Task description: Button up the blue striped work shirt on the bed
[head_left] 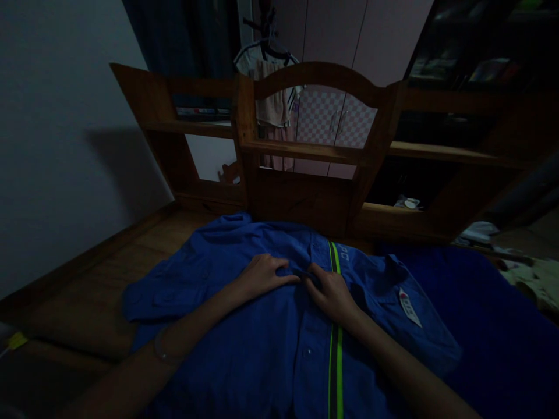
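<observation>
A blue work jacket (262, 337) lies spread with its front up, a yellow-green and dark stripe running down beside the button placket. Near the middle of the front, my left hand (262, 276) has its fingers curled into the cloth, the thumb pointing at the placket. My right hand (332, 295) pinches the placket's edge a short way to the right, over the stripe. Between the hands the fabric is bunched and dark, so any button there is hidden. A round snap shows lower on the placket, and a white name patch sits on the chest at right.
Behind the jacket stands a wooden headboard (305, 152) with open shelves. Clothes on a hanger (271, 87) hang beyond it, before a pink wardrobe (336, 116). A darker blue cloth (493, 326) lies at right, and a pale wall (74, 145) rises at left.
</observation>
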The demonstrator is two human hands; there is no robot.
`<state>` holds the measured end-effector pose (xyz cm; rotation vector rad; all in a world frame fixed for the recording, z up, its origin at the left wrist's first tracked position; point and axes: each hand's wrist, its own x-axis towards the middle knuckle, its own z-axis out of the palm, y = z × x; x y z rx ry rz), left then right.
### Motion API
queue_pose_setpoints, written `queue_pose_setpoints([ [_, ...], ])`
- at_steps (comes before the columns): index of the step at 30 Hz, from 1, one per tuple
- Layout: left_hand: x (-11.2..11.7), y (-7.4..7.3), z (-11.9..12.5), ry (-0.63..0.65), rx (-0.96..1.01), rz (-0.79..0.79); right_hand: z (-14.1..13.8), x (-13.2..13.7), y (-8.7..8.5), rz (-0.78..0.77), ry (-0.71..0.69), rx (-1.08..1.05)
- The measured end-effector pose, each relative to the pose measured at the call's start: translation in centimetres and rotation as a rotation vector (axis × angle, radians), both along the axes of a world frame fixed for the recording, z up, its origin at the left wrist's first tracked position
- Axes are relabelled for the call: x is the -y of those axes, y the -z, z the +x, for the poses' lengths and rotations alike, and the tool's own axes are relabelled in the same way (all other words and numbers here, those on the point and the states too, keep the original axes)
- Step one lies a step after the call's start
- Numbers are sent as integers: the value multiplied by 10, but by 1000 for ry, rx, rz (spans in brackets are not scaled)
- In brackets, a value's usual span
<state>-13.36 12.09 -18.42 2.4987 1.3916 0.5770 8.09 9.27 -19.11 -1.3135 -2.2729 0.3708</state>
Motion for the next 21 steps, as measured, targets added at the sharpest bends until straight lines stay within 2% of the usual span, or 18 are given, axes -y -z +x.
queue_pose_setpoints([
  [4, -1, -11, -29, -62, -23, -124, 0, -2, -1, -26, -5, -36],
  [7, 3, -19, -58, -17, 56, -204, 1, -2, -2, -33, 4, -49],
  [10, 10, -19, -83, 38, 104, -231, 1, 0, -6, -51, -29, -81],
  [12, 13, -13, -93, 22, 127, -277, 0, 0, -7, -68, -69, -107],
  [17, 18, 7, -94, -97, 237, -278, -5, -2, -6, -91, -114, -74],
  [21, 19, 10, -78, -129, 305, -224, 5, -2, -18, -26, -45, 74],
])
